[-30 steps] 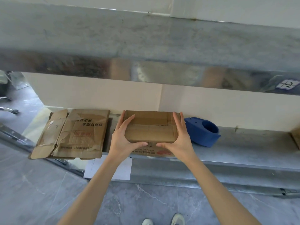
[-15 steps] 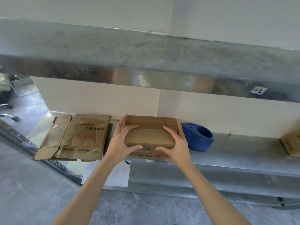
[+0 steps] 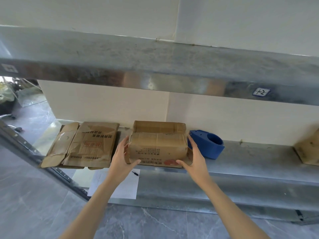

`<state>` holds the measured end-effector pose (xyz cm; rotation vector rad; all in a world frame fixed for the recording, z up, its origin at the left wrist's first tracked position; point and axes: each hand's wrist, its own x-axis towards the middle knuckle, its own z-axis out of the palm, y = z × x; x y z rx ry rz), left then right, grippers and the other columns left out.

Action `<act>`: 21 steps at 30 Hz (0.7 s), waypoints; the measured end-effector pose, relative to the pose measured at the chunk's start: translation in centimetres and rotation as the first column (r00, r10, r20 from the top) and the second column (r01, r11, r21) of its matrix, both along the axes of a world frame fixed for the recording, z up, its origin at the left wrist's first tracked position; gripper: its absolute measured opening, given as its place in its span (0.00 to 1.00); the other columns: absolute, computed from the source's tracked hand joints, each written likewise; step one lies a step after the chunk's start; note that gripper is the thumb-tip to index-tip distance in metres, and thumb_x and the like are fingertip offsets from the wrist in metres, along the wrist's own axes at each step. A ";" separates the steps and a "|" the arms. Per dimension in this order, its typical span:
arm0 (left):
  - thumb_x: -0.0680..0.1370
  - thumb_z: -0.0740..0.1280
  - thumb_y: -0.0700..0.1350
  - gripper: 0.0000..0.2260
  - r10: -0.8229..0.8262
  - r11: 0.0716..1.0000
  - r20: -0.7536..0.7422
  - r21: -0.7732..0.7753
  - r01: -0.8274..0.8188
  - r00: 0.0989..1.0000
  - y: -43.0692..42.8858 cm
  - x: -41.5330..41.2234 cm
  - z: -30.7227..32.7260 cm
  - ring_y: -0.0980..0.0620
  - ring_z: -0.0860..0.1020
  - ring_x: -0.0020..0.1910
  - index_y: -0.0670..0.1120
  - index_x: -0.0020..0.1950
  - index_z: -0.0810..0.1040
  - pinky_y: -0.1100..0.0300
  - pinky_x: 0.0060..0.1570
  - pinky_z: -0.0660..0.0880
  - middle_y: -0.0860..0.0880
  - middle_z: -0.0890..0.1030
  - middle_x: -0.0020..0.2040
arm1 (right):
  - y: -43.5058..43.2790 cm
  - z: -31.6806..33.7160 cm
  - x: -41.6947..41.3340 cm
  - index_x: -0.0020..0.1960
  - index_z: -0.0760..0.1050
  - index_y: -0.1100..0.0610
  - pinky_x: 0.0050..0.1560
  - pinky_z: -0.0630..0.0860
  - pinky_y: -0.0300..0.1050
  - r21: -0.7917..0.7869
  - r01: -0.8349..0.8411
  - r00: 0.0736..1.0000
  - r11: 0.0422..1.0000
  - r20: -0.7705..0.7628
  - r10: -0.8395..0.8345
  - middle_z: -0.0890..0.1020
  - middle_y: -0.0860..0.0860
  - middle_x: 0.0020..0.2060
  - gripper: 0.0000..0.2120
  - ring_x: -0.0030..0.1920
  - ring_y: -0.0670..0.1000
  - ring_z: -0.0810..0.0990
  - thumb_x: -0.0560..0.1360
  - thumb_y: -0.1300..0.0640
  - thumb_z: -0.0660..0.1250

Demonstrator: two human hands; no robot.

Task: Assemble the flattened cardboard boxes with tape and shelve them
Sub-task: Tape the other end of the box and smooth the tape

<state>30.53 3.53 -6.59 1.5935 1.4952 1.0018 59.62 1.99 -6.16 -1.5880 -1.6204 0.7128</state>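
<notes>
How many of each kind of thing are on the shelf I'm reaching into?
Opened box: 1
Flattened cardboard lots, one left, another under that box: 2
Blue tape dispenser: 1
Box cut off at right: 1
Total: 5

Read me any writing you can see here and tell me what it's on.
"+2", or so it looks: sticker on the upper shelf beam.
Blurred, unreadable: left sticker on that beam.
Upside-down Chinese print, not legible to me: flattened cardboard.
Print too small to read: held box.
</notes>
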 end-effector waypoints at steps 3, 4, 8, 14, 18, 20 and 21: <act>0.70 0.78 0.40 0.37 0.031 0.997 -0.008 -0.076 -0.031 0.999 -0.8 0.1 -1.2 0.54 0.74 0.65 0.51 0.73 0.62 0.47 0.66 0.73 0.53 0.75 0.66 | -1.0 -1.3 0.5 0.77 0.46 0.33 0.63 0.64 0.26 -0.085 -0.018 1.000 0.996 0.000 0.018 0.67 0.29 0.68 0.49 0.67 0.34 0.68 0.72 0.54 0.77; 0.70 0.78 0.40 0.34 0.032 0.996 -0.011 -0.088 -0.033 0.999 -1.0 0.3 -1.3 0.54 0.75 0.63 0.51 0.70 0.63 0.47 0.64 0.74 0.53 0.76 0.63 | -1.3 -1.5 0.5 0.77 0.46 0.33 0.61 0.65 0.25 -0.121 -0.028 1.000 0.992 0.006 0.029 0.70 0.31 0.67 0.48 0.66 0.36 0.70 0.73 0.54 0.76; 0.72 0.75 0.34 0.26 0.088 0.991 0.087 -0.112 -0.078 0.992 -1.4 1.0 -1.0 0.51 0.79 0.60 0.50 0.61 0.65 0.48 0.60 0.78 0.52 0.78 0.59 | -1.3 -1.8 -0.3 0.78 0.53 0.43 0.62 0.71 0.39 -0.245 -0.077 0.993 0.966 0.073 0.097 0.74 0.45 0.68 0.40 0.67 0.48 0.75 0.74 0.49 0.74; 0.72 0.76 0.37 0.28 0.076 0.996 0.180 -0.061 -0.066 0.981 -1.5 0.2 2.0 0.54 0.76 0.65 0.52 0.66 0.69 0.50 0.64 0.75 0.54 0.75 0.65 | -0.5 1.4 -0.6 0.79 0.52 0.43 0.69 0.71 0.51 -0.162 -0.062 0.997 0.985 -0.053 0.054 0.72 0.43 0.69 0.44 0.69 0.46 0.70 0.72 0.47 0.75; 0.70 0.78 0.39 0.35 0.030 0.998 0.207 -0.066 -0.016 0.978 -1.4 -0.3 4.5 0.56 0.76 0.63 0.58 0.72 0.67 0.54 0.63 0.75 0.60 0.71 0.67 | -0.3 3.3 -0.4 0.77 0.56 0.39 0.67 0.70 0.44 -0.108 -0.035 0.994 0.994 -0.109 0.023 0.72 0.35 0.65 0.46 0.66 0.41 0.70 0.68 0.47 0.79; 0.70 0.79 0.40 0.35 0.031 0.999 0.196 -0.048 -0.022 0.980 -1.3 -0.6 5.2 0.55 0.75 0.65 0.57 0.71 0.68 0.55 0.66 0.72 0.61 0.73 0.67 | -0.4 4.0 -0.4 0.76 0.56 0.36 0.65 0.69 0.40 -0.083 -0.031 0.997 0.996 -0.071 0.025 0.70 0.32 0.65 0.47 0.65 0.38 0.68 0.66 0.46 0.80; 0.69 0.79 0.41 0.35 0.042 0.998 0.191 -0.043 -0.034 0.981 -1.3 -0.7 5.5 0.54 0.74 0.65 0.56 0.71 0.69 0.55 0.67 0.71 0.61 0.73 0.67 | -0.4 4.3 -0.5 0.76 0.56 0.35 0.64 0.69 0.40 -0.072 -0.026 0.999 0.997 -0.042 0.023 0.69 0.32 0.64 0.47 0.65 0.37 0.67 0.66 0.45 0.80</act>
